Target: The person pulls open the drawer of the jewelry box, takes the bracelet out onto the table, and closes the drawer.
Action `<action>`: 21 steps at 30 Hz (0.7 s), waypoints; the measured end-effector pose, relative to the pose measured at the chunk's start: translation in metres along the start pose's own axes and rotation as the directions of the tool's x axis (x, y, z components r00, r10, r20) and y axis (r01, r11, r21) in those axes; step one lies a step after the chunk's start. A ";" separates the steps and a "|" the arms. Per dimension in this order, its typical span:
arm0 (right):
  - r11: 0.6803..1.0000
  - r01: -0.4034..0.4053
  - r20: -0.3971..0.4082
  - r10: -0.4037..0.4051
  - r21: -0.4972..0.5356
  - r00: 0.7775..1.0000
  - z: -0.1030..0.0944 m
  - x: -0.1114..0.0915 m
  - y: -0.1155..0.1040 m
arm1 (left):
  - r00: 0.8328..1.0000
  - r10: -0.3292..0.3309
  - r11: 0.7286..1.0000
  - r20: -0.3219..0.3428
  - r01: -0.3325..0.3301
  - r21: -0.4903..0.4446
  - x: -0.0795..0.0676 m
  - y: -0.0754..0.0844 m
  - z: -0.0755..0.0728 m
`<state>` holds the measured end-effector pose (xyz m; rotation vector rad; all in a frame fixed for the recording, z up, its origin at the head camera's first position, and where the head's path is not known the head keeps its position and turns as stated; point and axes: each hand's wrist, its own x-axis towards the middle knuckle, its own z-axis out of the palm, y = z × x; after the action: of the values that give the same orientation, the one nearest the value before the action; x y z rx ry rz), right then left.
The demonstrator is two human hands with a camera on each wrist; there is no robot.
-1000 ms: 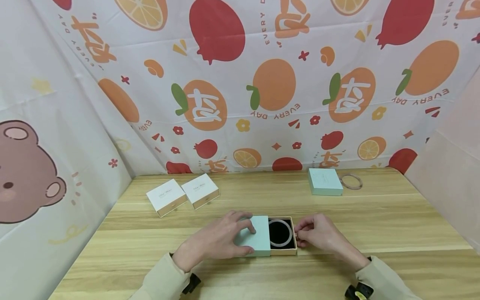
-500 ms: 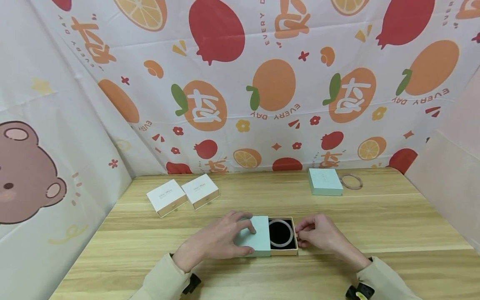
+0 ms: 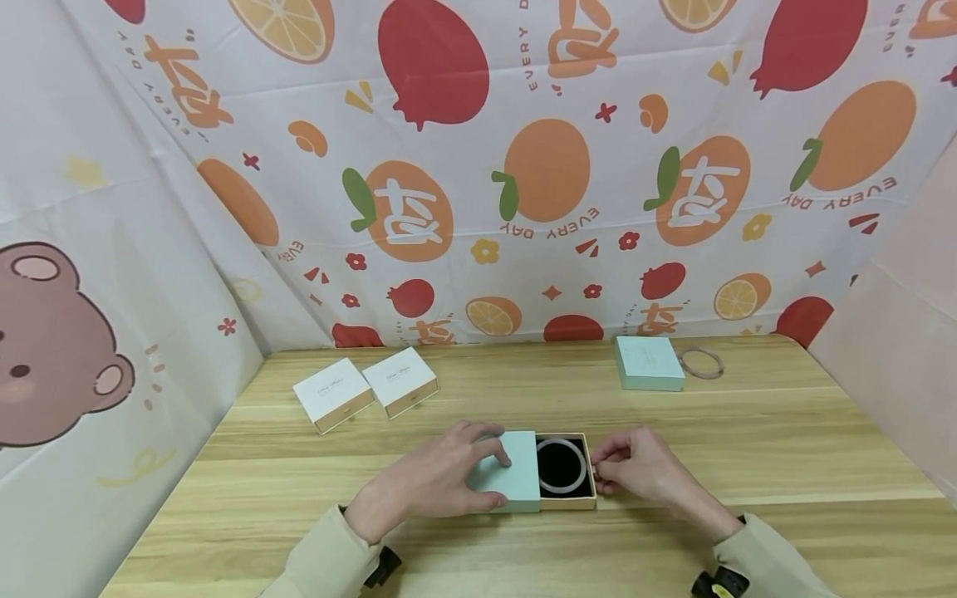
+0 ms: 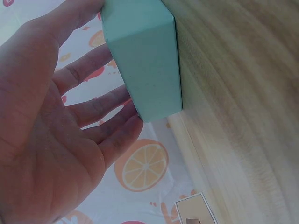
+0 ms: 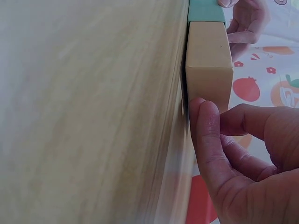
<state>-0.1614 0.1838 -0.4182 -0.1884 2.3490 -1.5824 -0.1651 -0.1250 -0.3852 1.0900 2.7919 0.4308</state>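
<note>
A pale mint jewelry box lies on the table with its tan drawer (image 3: 570, 503) slid partly out to the right. Within the drawer, a pale bangle (image 3: 561, 492) rests on black padding (image 3: 561, 467). My left hand (image 3: 443, 475) holds the mint sleeve (image 3: 525, 467) from the left, thumb at the near side; in the left wrist view its fingertips meet the sleeve's far edge. At the drawer's right end, my right hand (image 3: 637, 467) pinches with thumb and index finger. The right wrist view has these fingertips against the drawer's tan end panel (image 5: 209, 84); whatever is between them is hidden.
Two white boxes with tan sides, the left one (image 3: 332, 390) and the right one (image 3: 400, 378), sit at the back left of the wooden table (image 3: 478, 390). A closed mint box (image 3: 648, 364) stands at the back right beside another bangle (image 3: 701, 376). A fruit-print cloth (image 3: 463, 208) hangs behind.
The drawer has slid slightly further right out of the sleeve, along with my right hand and the bangle. My left hand has stayed in place on the sleeve.
</note>
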 end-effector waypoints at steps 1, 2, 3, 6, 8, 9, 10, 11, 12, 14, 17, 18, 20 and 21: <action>1.000 0.003 0.001 -0.003 0.000 1.000 0.000 0.000 0.000 | 1.000 -0.001 1.000 0.000 0.001 0.001 0.000 0.000 0.000; 1.000 0.004 0.000 -0.004 0.000 1.000 0.000 0.000 0.001 | 1.000 -0.003 1.000 0.000 0.003 0.003 0.000 0.000 0.000; 1.000 0.005 -0.001 -0.005 -0.002 1.000 0.000 0.000 0.001 | 1.000 -0.003 1.000 -0.002 0.003 0.004 0.000 0.000 0.001; 1.000 0.002 -0.007 -0.002 -0.011 1.000 0.000 0.000 0.002 | 1.000 -0.005 1.000 -0.002 0.005 0.003 0.000 0.000 0.001; 1.000 -0.006 -0.009 0.005 -0.017 1.000 0.000 0.000 0.002 | 1.000 -0.006 1.000 0.000 0.006 0.000 0.000 0.000 0.001; 1.000 -0.007 -0.008 0.007 -0.019 1.000 -0.001 -0.001 0.002 | 1.000 -0.007 1.000 0.002 0.007 -0.002 0.000 0.000 0.001; 1.000 -0.009 -0.009 0.009 -0.025 1.000 -0.001 -0.001 0.002 | 1.000 -0.008 1.000 0.004 0.008 -0.004 0.000 0.000 0.001; 0.999 -0.008 -0.012 0.008 -0.037 1.000 -0.001 -0.001 0.001 | 1.000 -0.010 1.000 0.006 0.010 -0.007 0.000 0.000 0.000; 0.999 -0.005 -0.016 0.004 -0.049 1.000 -0.002 -0.002 0.000 | 1.000 -0.011 1.000 0.008 0.011 -0.008 0.000 0.000 0.000; 0.995 0.023 -0.029 -0.026 -0.095 0.999 -0.002 -0.002 -0.002 | 1.000 -0.010 1.000 0.009 0.010 -0.011 0.000 0.000 0.000; 0.979 0.078 -0.064 -0.092 -0.187 0.994 -0.002 -0.002 -0.006 | 1.000 -0.011 1.000 0.008 0.012 -0.014 0.001 0.000 0.000; 0.972 0.095 -0.076 -0.113 -0.213 0.991 -0.002 -0.001 -0.008 | 1.000 -0.010 1.000 0.007 0.010 -0.012 0.001 0.000 0.000; 0.957 0.114 -0.106 -0.147 -0.268 0.984 -0.001 -0.001 -0.011 | 1.000 -0.011 1.000 0.005 0.011 -0.013 0.001 0.000 0.000; 0.948 0.118 -0.120 -0.160 -0.295 0.980 0.000 0.000 -0.013 | 1.000 -0.007 1.000 0.001 0.007 -0.010 0.001 0.000 0.001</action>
<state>-0.1618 0.1789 -0.4065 -0.3207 2.7275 -1.3458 -0.1659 -0.1243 -0.3858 1.0773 2.7888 0.4432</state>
